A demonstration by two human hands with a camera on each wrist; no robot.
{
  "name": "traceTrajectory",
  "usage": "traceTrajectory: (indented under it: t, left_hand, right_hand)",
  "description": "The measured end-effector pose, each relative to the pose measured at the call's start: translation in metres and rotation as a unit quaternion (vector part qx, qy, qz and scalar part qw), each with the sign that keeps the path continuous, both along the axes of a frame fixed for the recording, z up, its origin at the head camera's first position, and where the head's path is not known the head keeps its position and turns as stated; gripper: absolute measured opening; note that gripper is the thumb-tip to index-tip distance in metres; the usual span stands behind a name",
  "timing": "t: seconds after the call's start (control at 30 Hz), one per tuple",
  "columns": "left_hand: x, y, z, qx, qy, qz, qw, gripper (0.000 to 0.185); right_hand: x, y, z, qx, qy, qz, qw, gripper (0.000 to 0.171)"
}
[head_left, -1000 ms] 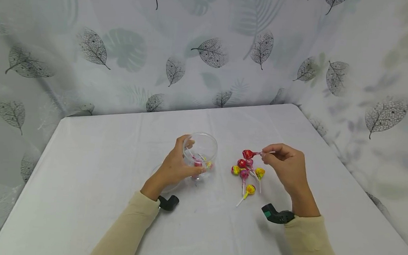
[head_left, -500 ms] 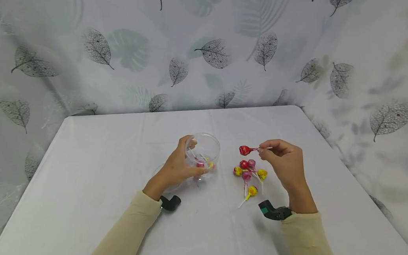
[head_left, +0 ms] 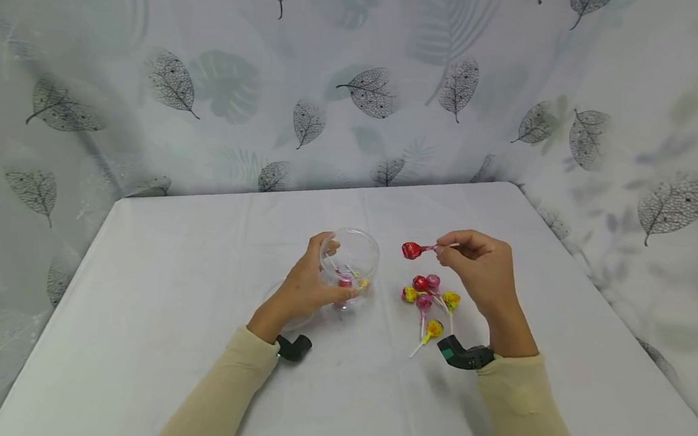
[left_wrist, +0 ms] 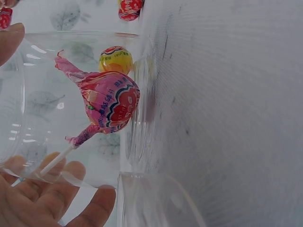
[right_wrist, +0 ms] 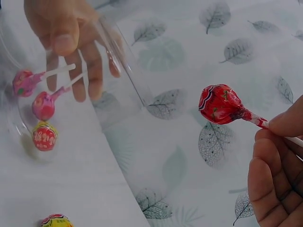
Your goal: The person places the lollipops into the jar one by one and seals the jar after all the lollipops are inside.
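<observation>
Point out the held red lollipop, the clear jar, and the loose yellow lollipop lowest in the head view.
Red lollipop (right_wrist: pixel 219 104): right wrist view, on its wrapped head.
Clear jar (head_left: pixel 360 254): head view, on its see-through wall.
Yellow lollipop (head_left: pixel 434 329): head view, on its wrapped head.

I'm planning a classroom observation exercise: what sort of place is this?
Probably a curtained-off recording booth: leaf-printed curtains hang around a white-covered table, and black wrist cameras are in view.
</observation>
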State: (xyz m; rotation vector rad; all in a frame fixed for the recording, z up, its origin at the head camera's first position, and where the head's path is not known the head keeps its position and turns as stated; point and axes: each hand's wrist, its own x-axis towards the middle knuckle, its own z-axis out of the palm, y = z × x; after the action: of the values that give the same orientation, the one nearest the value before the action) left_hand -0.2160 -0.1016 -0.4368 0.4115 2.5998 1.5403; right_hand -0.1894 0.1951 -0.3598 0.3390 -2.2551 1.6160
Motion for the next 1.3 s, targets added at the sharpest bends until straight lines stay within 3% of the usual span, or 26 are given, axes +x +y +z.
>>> traceTrajectory:
  t: [0.73, 1.1, 1.3]
  left_hand:
    - [0.001, 0.002, 0.001, 0.008, -0.010, 0.004, 0.9999, 0.108]
    - [0.001, 0.002, 0.002, 0.015, -0.009, 0.001, 0.9998, 0.109]
    - [0.001, 0.002, 0.002, 0.017, -0.014, 0.003, 0.9998, 0.109]
  right_hand:
    - [-0.012, -0.028, 0.004, -0.024, 0.010, 0.049, 0.998, 0.010]
    - [-0.015, -0.042, -0.001, -0.029, -0.015, 0.060, 0.998, 0.007]
    - [-0.014, -0.050, -0.004, 0.010, -0.028, 0.049, 0.998, 0.009]
